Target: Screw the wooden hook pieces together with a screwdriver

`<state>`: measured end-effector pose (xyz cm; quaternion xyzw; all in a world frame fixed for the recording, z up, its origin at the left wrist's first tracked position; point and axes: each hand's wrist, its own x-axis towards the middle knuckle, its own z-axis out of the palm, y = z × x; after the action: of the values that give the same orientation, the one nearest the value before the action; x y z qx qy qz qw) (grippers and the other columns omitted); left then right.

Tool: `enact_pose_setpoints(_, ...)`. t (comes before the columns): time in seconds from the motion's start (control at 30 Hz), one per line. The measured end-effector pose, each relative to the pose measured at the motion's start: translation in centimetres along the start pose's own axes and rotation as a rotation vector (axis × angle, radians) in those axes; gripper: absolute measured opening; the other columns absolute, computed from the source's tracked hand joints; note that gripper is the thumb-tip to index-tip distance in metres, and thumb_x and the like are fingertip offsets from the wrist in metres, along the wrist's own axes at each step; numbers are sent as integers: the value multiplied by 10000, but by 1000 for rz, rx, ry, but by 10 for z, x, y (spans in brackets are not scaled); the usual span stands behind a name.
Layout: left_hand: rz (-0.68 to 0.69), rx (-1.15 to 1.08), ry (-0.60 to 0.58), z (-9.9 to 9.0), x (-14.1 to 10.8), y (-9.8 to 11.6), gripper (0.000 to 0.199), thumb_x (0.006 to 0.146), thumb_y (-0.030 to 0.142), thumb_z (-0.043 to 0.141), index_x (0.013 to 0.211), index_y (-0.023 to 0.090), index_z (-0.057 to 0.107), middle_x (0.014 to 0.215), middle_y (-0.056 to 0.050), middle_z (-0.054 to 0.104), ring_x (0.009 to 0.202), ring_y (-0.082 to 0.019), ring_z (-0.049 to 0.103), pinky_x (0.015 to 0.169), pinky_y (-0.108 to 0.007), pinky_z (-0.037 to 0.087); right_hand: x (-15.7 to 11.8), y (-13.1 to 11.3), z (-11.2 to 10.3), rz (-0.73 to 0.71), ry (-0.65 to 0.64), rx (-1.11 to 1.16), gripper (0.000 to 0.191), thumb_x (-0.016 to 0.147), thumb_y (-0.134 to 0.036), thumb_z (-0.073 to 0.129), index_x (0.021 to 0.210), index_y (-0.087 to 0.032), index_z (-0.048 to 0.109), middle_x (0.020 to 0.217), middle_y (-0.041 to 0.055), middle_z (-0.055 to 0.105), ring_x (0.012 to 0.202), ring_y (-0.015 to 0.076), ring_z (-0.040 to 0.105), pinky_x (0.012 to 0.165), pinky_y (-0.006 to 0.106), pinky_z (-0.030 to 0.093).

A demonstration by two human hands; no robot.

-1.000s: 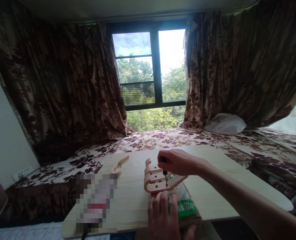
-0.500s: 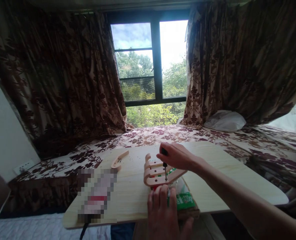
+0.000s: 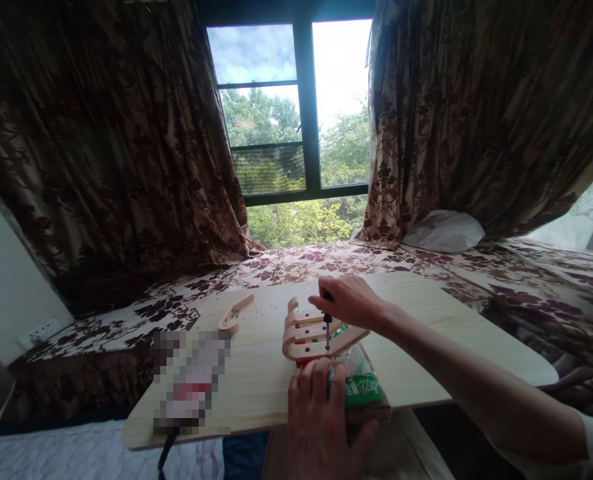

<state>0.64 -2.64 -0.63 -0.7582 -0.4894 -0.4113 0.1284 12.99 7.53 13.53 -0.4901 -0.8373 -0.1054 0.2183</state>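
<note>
Right fingers grip one screwdriver at three curved wooden bars — left fingers open.

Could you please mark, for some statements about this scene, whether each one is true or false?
1. The right hand holds a screwdriver. True.
2. The screwdriver's tip points up at the window. False: it points down at the nearest curved wooden piece.
3. The left hand is on the green package. True.
4. The separate wooden piece lies right of the package. False: it lies to the left.
5. The curtains are fully closed. False: they are parted.
</note>
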Motion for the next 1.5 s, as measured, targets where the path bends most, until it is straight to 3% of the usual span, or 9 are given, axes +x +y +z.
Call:
enact_pose_setpoints(0.13,-9,3,-12,0,1,2,595,702,567,592,1190,234,522,1234,-67,500,1171,-283,393,1022,-476,248,-1,-6,-18,-257,-73,2,204,884,-354,447,825,-205,574,759,25,664,638,134,557,544,266,234)
enact_pose_setpoints(0.23,-16,5,-21,-2,2,3,577,715,554,587,1191,235,521,1234,-65,500,1172,-281,390,1024,-479,247,-1,-11,-19,-307,-83,9,203,910,-337,408,880,-205,559,782,33,670,664,143,574,559,271,245)
enact_pose_setpoints(0.47,-8,-11,-25,-6,3,3,564,719,559,571,1176,231,522,1203,-58,514,1147,-272,408,1016,-479,263,8,-11,4,75,-72,-48,235,904,-320,370,897,-189,565,799,63,682,683,171,594,540,278,237)
enact_pose_setpoints(0.57,6,-4,-12,-6,4,3,556,731,566,555,1169,225,528,1192,-66,520,1138,-272,415,1006,-471,270,8,-5,2,98,-74,-59,251,891,-344,391,844,-190,584,759,62,677,662,168,578,527,271,218)
enact_pose_setpoints(0.87,-8,45,-110,-13,5,4,575,729,523,597,1224,250,489,1255,-52,478,1178,-265,382,1018,-471,290,1,0,-18,-304,-100,36,206,889,-364,459,849,-206,584,769,24,663,645,130,546,543,257,233)
enact_pose_setpoints(1.0,36,62,-171,-17,6,1,560,765,512,561,1248,246,470,1259,-69,469,1176,-275,385,997,-483,320,4,-9,-8,-156,-71,-48,258,906,-374,412,860,-192,588,790,55,681,661,153,582,534,275,228)
enact_pose_setpoints(1.13,-9,7,-94,-13,5,4,560,716,510,614,1197,243,509,1234,-57,494,1162,-275,397,1016,-492,296,6,-12,0,102,-50,-98,269,899,-314,376,867,-182,609,791,83,693,695,181,612,533,281,244)
enact_pose_setpoints(1.2,-31,-7,-61,-10,5,6,561,694,504,635,1175,237,524,1224,-58,503,1157,-278,400,1023,-495,281,6,-11,-3,118,-57,-105,285,897,-304,366,858,-175,617,808,95,696,705,186,614,530,281,248)
enact_pose_setpoints(1.5,63,107,-149,-16,5,-2,550,782,514,541,1255,246,460,1272,-54,460,1181,-255,381,996,-453,324,0,-5,-35,-297,-200,52,161,842,-337,494,814,-225,606,730,6,658,616,126,524,511,242,235)
